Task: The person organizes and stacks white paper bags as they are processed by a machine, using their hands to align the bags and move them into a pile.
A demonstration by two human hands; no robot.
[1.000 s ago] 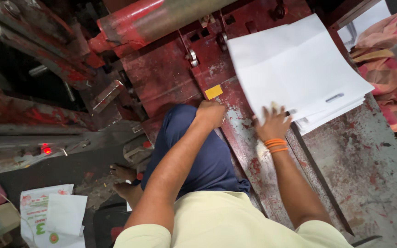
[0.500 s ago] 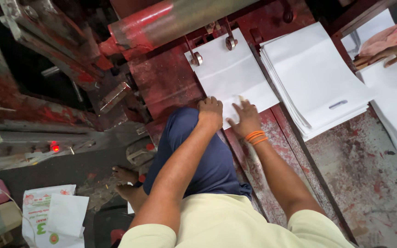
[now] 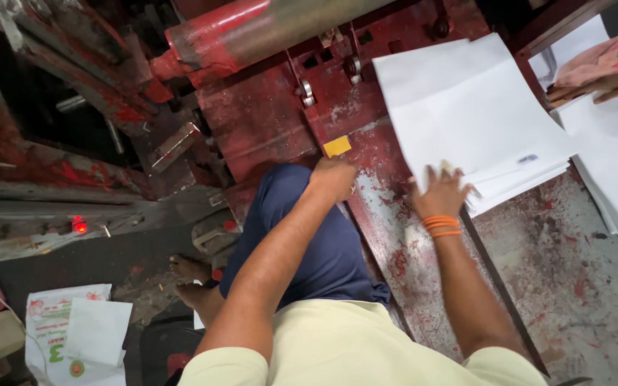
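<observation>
A stack of white paper sheets (image 3: 466,114) lies on the red, paint-worn machine table (image 3: 409,243). My right hand (image 3: 441,193), with orange bands at the wrist, rests fingers spread on the stack's near corner. My left hand (image 3: 334,177) is closed in a loose fist on the table edge just below a small yellow tab (image 3: 337,146), above my blue-trousered knee. Whether it holds anything is hidden.
A large red and metal roller (image 3: 266,28) runs across the top. Two metal sheet guides (image 3: 305,91) stand in front of it. Another person's hand (image 3: 595,86) rests on a second white stack (image 3: 609,150) at the right. Printed bags (image 3: 73,336) lie on the floor, lower left.
The sheet that lay under both hands by the guides is gone. My right hand moved right onto the stack's corner. My left hand stayed near the yellow tab.
</observation>
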